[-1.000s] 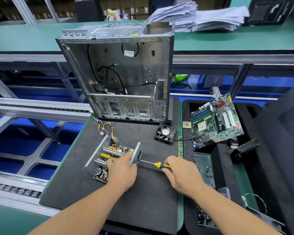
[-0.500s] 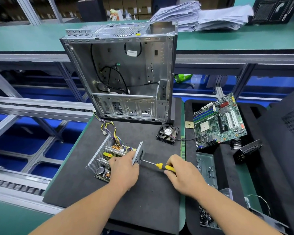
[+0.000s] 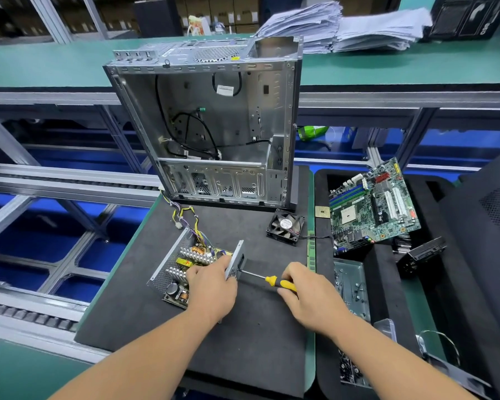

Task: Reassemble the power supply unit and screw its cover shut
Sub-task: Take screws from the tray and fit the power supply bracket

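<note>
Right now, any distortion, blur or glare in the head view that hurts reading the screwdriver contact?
Head view: wide-angle bowing at the edges; paper stacks at top soft; lighting even, mild sheen on the computer case; screwdriver sharp, its tip hidden at the power supply unit.

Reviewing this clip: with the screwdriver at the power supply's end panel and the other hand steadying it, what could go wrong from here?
1. The screwdriver meets the upright end panel at a slant, so its tip may slip off the screw.
2. The left hand lies on the open power supply beside bare heatsinks and board parts; a slip could bend them or nick a finger.
3. The loose wire bundle could get pinched when the cover goes on.
</note>
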